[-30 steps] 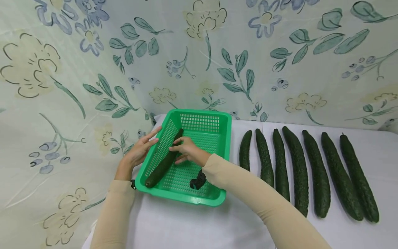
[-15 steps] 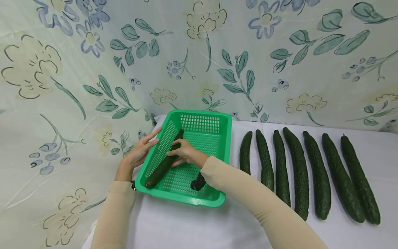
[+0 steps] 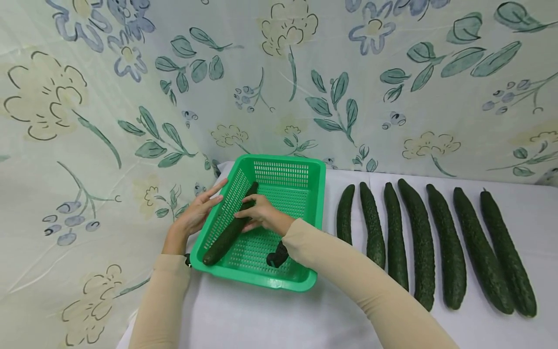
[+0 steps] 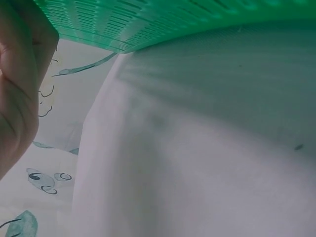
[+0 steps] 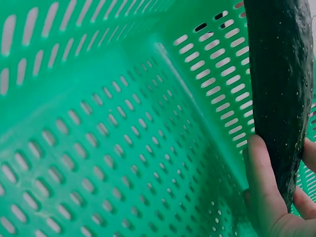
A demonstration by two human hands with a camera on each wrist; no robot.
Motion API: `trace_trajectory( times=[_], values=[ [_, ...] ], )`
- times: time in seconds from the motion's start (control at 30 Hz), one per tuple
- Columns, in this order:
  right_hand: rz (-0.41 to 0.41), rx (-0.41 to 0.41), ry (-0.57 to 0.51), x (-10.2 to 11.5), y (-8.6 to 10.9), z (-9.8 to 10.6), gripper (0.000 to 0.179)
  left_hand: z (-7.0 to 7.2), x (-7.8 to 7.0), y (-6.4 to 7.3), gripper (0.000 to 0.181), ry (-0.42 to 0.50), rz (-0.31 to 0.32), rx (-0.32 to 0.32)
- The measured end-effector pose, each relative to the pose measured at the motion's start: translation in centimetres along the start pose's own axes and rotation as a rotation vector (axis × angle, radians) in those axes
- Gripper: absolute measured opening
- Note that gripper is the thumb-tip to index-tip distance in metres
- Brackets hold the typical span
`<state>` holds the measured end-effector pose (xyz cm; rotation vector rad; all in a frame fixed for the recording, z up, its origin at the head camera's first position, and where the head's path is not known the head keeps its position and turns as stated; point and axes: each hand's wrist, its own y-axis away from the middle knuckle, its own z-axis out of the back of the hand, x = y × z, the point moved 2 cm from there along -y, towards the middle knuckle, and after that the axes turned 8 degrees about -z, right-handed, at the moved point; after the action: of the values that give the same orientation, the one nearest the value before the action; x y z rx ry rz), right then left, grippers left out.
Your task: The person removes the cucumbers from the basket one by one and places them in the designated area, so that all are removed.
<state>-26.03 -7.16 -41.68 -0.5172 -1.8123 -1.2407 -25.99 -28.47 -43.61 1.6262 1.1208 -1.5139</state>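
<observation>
In the head view, a long dark green cucumber (image 3: 226, 241) slants along the left side inside a green plastic basket (image 3: 285, 282). My right hand (image 3: 261, 213) reaches into the basket and holds the cucumber near its middle, its fingers on one side and the thumb on the other. Close up in the right wrist view, fingers (image 5: 264, 177) press both sides of the bumpy cucumber (image 5: 279, 89). Fairly straight, the fingers of my left hand (image 3: 196, 213) rest against the outside of the basket's left wall, thumb by the rim. Only part of this left hand (image 4: 17, 89) shows in the left wrist view.
Several more cucumbers (image 3: 423, 242) lie side by side on the white cloth (image 3: 261, 320), right of the basket. The right forearm covers the lower ends of some. A flower-patterned curtain (image 3: 279, 87) hangs close behind and to the left.
My right hand has shifted slightly down along the cucumber, and its fingers and thumb have closed in on it. My left hand and the basket have hardly moved.
</observation>
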Motion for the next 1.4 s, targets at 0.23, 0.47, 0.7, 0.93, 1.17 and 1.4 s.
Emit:
trace_trajectory(
  times=[0.23,0.47,0.7,0.93,1.17,1.4],
  values=[
    [-0.02,-0.018,-0.009,0.2,0.1,0.1,0.062,-0.1,0.0,0.1,0.056,0.005,0.002,0.007],
    [-0.021,-0.028,-0.049,0.6,0.1,0.3,0.06,-0.1,0.1,0.1,0.056,0.014,0.011,0.023],
    [-0.032,0.007,-0.058,1.3,0.8,0.4,0.061,-0.3,0.0,0.2,0.056,0.024,0.031,0.01],
    [-0.033,0.046,-0.087,2.4,1.6,0.3,0.062,-0.1,-0.2,0.3,0.055,0.012,0.032,0.008],
    [-0.012,0.09,-0.118,3.4,2.7,1.1,0.062,-0.2,-0.5,0.3,0.055,0.036,0.029,0.009],
    [0.018,0.096,-0.118,3.9,3.8,2.2,0.062,-0.2,-0.4,0.1,0.055,0.044,0.014,0.029]
  ],
)
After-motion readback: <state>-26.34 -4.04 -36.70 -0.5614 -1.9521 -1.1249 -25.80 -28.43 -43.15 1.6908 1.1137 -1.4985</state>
